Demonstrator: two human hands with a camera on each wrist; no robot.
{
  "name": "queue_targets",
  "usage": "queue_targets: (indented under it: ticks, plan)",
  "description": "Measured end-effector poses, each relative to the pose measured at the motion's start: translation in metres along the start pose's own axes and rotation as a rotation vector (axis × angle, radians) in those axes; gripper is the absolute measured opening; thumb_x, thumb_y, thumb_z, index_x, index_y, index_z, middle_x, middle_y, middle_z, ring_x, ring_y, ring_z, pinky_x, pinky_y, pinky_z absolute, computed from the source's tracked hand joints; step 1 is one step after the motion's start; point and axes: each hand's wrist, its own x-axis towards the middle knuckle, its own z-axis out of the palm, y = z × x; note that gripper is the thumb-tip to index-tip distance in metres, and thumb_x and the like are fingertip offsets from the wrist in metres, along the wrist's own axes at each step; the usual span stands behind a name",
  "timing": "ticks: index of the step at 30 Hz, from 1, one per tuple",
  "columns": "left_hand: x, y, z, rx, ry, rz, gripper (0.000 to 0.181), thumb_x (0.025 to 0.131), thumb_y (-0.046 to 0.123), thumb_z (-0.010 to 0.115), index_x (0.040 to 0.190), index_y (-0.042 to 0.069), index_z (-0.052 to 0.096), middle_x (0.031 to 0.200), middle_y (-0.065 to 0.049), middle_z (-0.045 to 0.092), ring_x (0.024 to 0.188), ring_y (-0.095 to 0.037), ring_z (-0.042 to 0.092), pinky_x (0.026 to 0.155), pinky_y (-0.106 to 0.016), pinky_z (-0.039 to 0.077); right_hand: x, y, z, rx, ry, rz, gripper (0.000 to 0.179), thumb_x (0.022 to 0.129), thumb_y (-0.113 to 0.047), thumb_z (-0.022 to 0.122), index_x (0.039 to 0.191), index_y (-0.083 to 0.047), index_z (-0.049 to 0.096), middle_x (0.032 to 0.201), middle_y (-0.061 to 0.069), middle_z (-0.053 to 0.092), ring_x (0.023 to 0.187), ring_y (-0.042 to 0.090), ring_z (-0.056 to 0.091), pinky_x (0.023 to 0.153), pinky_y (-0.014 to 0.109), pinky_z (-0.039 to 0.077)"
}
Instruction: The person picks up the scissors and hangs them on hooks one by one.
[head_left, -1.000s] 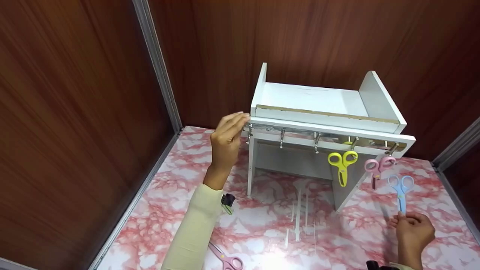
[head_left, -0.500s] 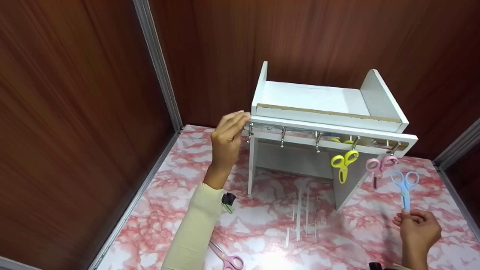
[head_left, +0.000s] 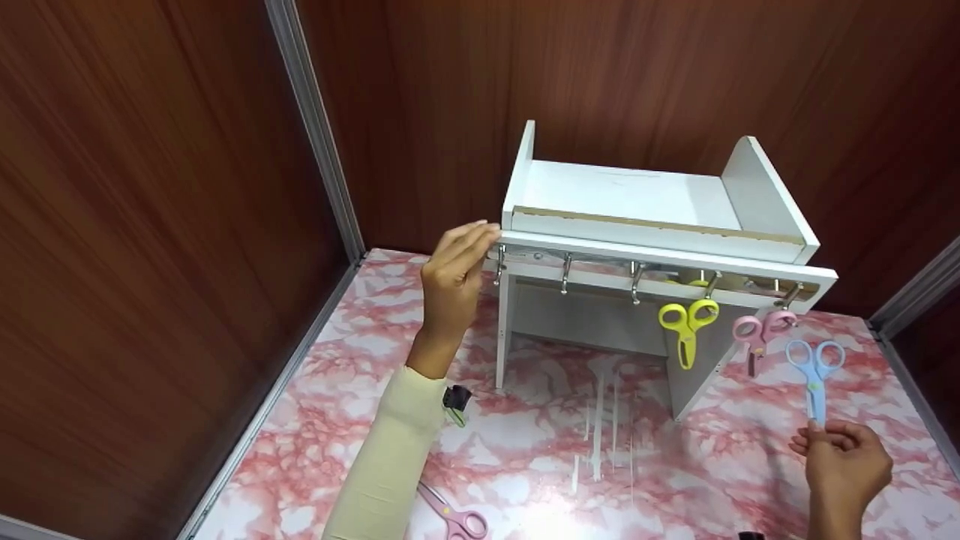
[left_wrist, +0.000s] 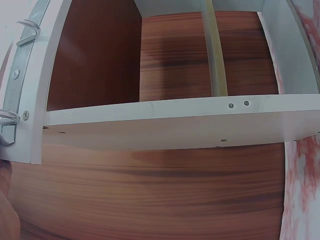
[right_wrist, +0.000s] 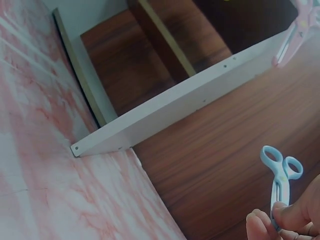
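Note:
My right hand pinches a pair of light blue scissors by the blade end, with the finger loops pointing up. In the right wrist view, thumb and fingers meet on the blades of these scissors. My left hand rests its fairly straight fingers against the left end of the white hook rail on a small white shelf unit. Yellow scissors and pink scissors hang from the rail's right-hand hooks. The blue scissors are apart from the rail, right of the pink pair.
Another pink pair of scissors lies on the red-and-white marbled table, partly hidden by the left sleeve. Metal hooks stick out along the rail's left part. Brown wood-grain panels enclose the table.
My right hand has moved slightly right with the blue scissors still pinched. The hanging yellow scissors have swung a little. The left hand has stayed at the rail's end.

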Motion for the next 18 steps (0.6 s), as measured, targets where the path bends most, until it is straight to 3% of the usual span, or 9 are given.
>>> queue_targets:
  ticks: [18]
  plan:
    - [0.001,0.000,0.000,-0.001,0.013,0.007,0.017,0.086,0.000,0.064,0.099,0.003,0.074,0.104,-0.005,0.070,0.103,-0.018,0.061,0.089,-0.030,0.052,-0.016,-0.003,-0.005,-0.051,-0.013,-0.018,0.014,0.083,0.004,0.066,0.092,0.001,0.054,0.058,0.000,0.063,0.047,0.011,0.063,0.046,0.021,0.054]
